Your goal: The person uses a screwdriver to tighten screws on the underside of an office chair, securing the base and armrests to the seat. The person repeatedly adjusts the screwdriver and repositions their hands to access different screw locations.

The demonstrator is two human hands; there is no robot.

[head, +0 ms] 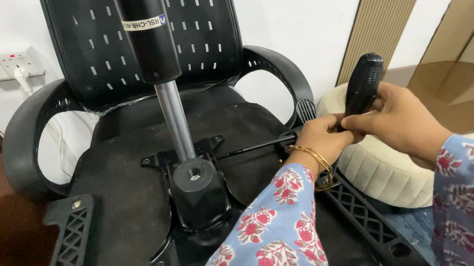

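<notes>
both hands (356, 128) tight on black tool handle (363, 83) — white label (144, 23) on gas cylinder (145, 29)

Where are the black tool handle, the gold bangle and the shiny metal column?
black tool handle (364, 83), head view, middle of the grip.
gold bangle (314, 157), head view, band at the wrist.
shiny metal column (175, 121), head view, mid-shaft.

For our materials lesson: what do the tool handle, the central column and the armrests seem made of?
Tool handle: probably matt black plastic or rubber, ribbed grip. Central column: polished metal, bright reflections. Armrests: likely moulded black plastic, slight sheen.
</notes>
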